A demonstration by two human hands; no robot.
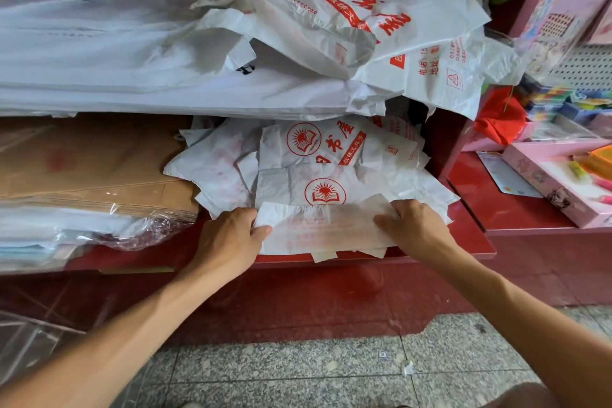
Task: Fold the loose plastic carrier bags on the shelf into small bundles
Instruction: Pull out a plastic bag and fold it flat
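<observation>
Red shelf (pixel 463 242) | white red-printed bag (pixel 324 228) half-folded, crumpled | left hand (pixel 228 238), right hand (pixel 414 225) grips pinching its ends

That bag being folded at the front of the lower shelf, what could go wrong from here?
The bag pinched by the left hand and right hand overhangs the shelf edge, so the slick fold could spring open or slide off if either grip eases. It also rests on other loose bags, which may be dragged along. Above, a heap of printed bags droops over the upper shelf and might slide down onto the work.
</observation>
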